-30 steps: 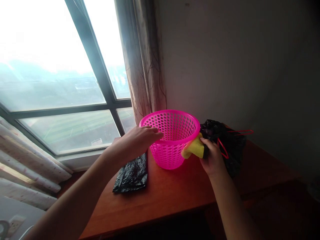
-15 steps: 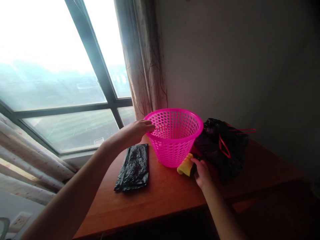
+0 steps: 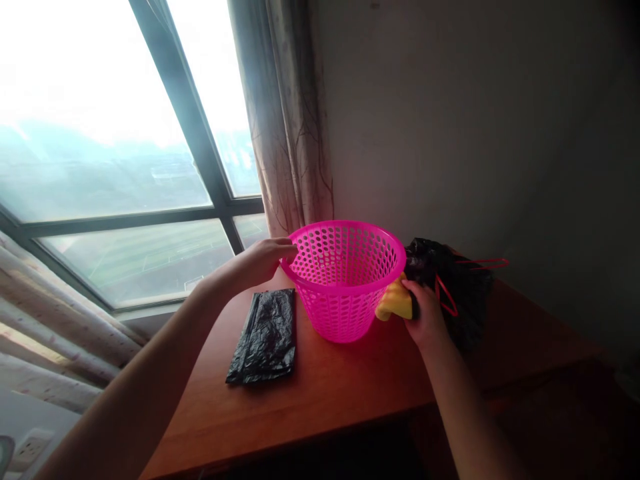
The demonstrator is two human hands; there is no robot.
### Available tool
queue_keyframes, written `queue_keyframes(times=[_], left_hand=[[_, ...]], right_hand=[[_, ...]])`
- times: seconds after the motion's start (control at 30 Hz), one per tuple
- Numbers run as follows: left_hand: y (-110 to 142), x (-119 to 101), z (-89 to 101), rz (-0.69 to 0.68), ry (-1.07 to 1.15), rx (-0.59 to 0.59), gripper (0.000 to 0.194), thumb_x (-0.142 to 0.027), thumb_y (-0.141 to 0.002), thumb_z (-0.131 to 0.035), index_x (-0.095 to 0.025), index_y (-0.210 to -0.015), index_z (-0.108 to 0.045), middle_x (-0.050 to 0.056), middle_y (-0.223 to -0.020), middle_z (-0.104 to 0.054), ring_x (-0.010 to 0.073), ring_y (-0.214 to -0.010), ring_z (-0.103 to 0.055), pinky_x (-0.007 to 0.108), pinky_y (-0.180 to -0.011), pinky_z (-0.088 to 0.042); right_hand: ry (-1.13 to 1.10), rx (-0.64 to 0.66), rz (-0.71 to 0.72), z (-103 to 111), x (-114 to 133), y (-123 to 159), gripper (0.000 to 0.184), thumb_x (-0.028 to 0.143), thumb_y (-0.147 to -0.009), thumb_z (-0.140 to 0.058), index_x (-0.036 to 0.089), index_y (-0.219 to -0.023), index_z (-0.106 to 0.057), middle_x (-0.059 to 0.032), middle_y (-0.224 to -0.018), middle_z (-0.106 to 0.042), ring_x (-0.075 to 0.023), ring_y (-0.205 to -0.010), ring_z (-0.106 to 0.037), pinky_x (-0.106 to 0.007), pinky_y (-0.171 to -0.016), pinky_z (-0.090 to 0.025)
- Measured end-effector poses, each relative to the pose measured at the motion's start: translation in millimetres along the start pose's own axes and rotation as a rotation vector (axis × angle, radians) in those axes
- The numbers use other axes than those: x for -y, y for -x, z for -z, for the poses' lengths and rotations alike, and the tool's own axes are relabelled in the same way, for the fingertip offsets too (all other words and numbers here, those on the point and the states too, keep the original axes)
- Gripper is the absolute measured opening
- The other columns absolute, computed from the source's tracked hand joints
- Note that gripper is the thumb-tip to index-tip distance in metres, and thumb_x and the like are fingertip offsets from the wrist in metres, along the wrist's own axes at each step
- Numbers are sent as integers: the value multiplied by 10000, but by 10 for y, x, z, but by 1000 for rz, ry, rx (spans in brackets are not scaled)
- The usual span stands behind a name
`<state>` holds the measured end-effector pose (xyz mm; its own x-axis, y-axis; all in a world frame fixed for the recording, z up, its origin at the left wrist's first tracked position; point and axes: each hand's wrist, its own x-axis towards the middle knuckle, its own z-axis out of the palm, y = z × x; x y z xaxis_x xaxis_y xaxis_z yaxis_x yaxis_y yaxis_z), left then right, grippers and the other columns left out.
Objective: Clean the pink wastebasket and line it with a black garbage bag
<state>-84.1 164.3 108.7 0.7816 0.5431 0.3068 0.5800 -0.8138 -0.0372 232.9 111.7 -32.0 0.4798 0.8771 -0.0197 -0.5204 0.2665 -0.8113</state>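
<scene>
Black bag w/ red ties (image 3: 467, 310) right of the pink basket (image 3: 340, 310) blurs into shadow, partly blocked by the R hand (image 3: 425, 310), & idk what the yellow thing (image 3: 395, 301) is. R fingers are closed on it, by the basket's right side; L hand (image 3: 267, 262) has its fingers hooked over the left rim, tips unclear, basket upright on the bench (image 3: 310, 407).

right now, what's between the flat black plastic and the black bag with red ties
In the head view, the pink basket stands between the flat black plastic and the black bag, along with the yellow item in the right hand.
</scene>
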Motion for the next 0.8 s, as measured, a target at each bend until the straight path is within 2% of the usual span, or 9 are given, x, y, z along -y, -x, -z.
queue_keyframes(times=[0.2, 0.27, 0.33, 0.43, 0.53, 0.67, 0.8], left_hand=[[9, 21, -16, 23, -14, -12, 337, 57, -675, -389, -160, -783, -623, 39, -854, -655, 119, -740, -594, 230, -650, -476], [15, 22, -27, 28, -19, -15, 345, 58, -684, -385, -160, -799, -626, 41, -867, -658, 118, -753, -598, 229, -664, -482], [27, 15, -35, 41, -12, -27, 354, 55, -703, -381, -157, -826, -637, 45, -889, -667, 118, -772, -608, 233, -690, -498], [55, 0, -45, 66, 4, -45, 381, 40, -751, -378, -154, -904, -668, 57, -966, -692, 136, -836, -638, 274, -762, -538], [84, -13, -66, 37, -11, -61, 466, 46, -765, -382, -174, -1035, -692, 68, -1112, -699, 172, -1023, -642, 362, -928, -542], [108, -102, -86, 4, -25, -87, 601, 69, -719, -411, -203, -1194, -659, 60, -1263, -657, 193, -1235, -558, 435, -1093, -454], [119, -346, -74, -13, 38, -115, 623, 67, -697, -418, -197, -1215, -642, 60, -1272, -656, 196, -1248, -552, 433, -1114, -435]], right_hand=[[105, -91, -183, 354, -743, 39, 310, 271, -532, -785, 181, -807, -674, 35, -717, -696, -161, -657, -650, -247, -592, -514], [155, -99, -206, 458, -902, 52, 294, 272, -521, -787, 165, -772, -678, 25, -683, -694, -165, -629, -643, -246, -564, -505], [177, -102, -212, 521, -948, 55, 299, 268, -510, -799, 156, -764, -688, 16, -682, -702, -173, -634, -644, -251, -565, -509], [187, -90, -188, 512, -785, 33, 359, 267, -516, -820, 156, -838, -710, 2, -759, -732, -192, -708, -667, -269, -628, -536], [157, -50, -66, 390, -413, -7, 418, 287, -570, -814, 175, -960, -717, -18, -916, -750, -216, -848, -686, -295, -738, -551], [208, -73, 254, 168, 137, -25, 388, 304, -663, -768, 184, -1030, -723, -39, -1060, -733, -244, -1037, -659, -348, -927, -512], [306, -66, 557, 13, 463, 46, 372, 320, -745, -722, 178, -1089, -716, -72, -1141, -712, -272, -1126, -630, -432, -1043, -446]])
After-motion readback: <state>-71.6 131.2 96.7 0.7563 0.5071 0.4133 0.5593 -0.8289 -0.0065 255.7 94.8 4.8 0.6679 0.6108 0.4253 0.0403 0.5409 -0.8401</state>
